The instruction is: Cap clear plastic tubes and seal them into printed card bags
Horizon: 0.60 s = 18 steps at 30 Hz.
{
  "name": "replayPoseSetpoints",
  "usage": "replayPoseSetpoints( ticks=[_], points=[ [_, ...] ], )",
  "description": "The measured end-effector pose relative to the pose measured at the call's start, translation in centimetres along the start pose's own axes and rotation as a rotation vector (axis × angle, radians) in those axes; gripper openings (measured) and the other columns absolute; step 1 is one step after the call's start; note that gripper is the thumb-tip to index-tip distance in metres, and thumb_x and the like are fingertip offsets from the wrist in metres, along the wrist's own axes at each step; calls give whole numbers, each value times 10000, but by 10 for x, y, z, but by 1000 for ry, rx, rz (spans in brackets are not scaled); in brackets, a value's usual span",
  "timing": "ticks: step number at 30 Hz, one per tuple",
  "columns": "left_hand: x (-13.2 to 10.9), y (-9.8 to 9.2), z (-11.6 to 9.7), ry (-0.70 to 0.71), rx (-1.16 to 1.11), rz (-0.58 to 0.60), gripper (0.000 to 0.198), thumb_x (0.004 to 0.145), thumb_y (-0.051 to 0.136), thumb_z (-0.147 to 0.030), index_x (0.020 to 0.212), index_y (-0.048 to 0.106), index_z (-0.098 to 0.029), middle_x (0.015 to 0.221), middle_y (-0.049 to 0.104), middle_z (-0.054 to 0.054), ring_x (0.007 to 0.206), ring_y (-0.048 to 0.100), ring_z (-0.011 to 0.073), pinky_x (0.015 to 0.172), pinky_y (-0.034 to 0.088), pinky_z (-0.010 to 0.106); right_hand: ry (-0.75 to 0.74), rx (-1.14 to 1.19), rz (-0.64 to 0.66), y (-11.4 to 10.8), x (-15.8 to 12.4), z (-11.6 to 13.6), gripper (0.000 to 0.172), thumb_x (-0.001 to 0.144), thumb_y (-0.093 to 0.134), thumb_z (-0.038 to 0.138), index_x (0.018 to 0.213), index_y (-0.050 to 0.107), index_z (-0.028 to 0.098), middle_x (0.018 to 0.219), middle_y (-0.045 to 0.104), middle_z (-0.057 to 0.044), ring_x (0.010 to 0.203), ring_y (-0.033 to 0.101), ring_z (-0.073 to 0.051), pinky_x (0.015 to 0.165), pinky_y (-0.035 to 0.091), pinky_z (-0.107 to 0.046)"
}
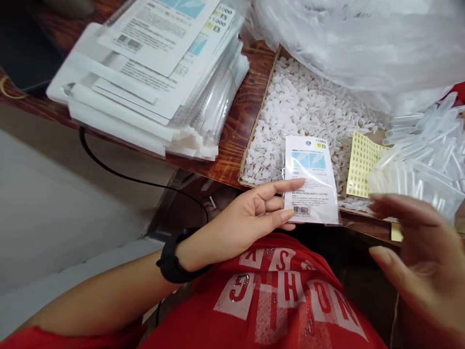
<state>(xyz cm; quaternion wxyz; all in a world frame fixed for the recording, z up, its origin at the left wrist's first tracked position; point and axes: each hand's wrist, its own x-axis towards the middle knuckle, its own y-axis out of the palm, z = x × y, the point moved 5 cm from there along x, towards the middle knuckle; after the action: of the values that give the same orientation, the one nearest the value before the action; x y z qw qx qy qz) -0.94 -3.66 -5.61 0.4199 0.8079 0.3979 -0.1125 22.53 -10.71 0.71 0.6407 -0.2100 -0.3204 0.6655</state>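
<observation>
My left hand grips a flat plastic packet by its lower left side, thumb and fingers pinching the edge. Inside the packet shows a white printed card with a blue picture, a barcode and a small yellow mark. My right hand is raised to the right, blurred, thumb and fingers apart with nothing between them. Close beyond it stands a yellow sticker sheet with rows of small printed labels. Behind the packet lies a shallow cardboard box filled with small white plastic pieces.
To the left, a tall stack of packaged cards sits on the brown wooden table. Clear plastic tubes pile up at the right. A large translucent plastic bag bulges over the box. A black cable hangs below the table edge.
</observation>
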Motion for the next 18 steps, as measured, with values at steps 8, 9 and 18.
replayPoseSetpoints(
  ticks=[8, 9, 18],
  points=[
    [-5, 11, 5, -28, -19, 48, 527, 968, 810, -218, 1472, 671, -282, 1054, 866, -2, 1030, 809, 140, 940, 621, 196, -36, 174, -135, 24, -16, -10, 208, 909, 760, 117, 1055, 780, 263, 1019, 793, -51, 977, 762, -211, 847, 644, -341],
    [-5, 12, 6, -30, -3, 42, 529, 964, 817, -230, 1470, 673, -276, 1079, 865, 8, 1040, 810, 149, 943, 628, 205, -10, 197, -148, 25, -15, -10, 170, 919, 753, 118, 1016, 781, 255, 997, 796, -52, 946, 766, -205, 823, 647, -331],
    [-10, 7, 7, -22, 84, -21, 566, 939, 850, -290, 1476, 669, -283, 1193, 851, 32, 1108, 808, 191, 964, 648, 240, 247, 543, -171, 28, -14, -12, 112, 988, 722, 258, 880, 719, 229, 847, 791, -16, 792, 773, -147, 749, 647, -232]
  ],
)
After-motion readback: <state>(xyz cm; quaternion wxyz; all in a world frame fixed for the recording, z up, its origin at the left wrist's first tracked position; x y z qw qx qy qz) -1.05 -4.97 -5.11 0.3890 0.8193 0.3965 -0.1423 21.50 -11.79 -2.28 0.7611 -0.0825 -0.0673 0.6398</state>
